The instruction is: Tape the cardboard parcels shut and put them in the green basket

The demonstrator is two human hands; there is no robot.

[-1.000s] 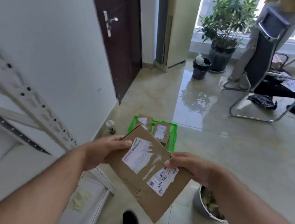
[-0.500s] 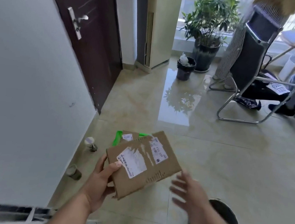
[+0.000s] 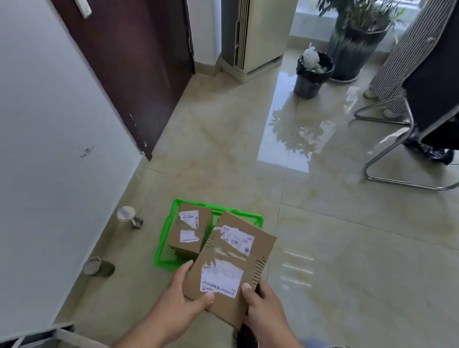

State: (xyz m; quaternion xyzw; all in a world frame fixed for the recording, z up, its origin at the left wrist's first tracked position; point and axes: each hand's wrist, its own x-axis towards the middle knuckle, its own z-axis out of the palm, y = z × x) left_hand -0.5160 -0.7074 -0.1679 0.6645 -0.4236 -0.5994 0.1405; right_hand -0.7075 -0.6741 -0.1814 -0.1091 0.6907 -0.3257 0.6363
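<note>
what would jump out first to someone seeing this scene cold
The cardboard parcel with torn white labels, gripped by the left hand and right hand low in the middle. Just behind it, the bright green basket on the floor already holds another labelled parcel.

2 bare forearms without sleeves, left hand [image 3: 184,298] and right hand [image 3: 262,305] ungloved

You won't get any clear text here. The parcel [image 3: 233,264] you hold carries two white labels with blurred print; the upper one shows digits that may be "22" and "079", not certain. The labels on the parcel in the basket [image 3: 189,226] are too smeared to read.
</note>
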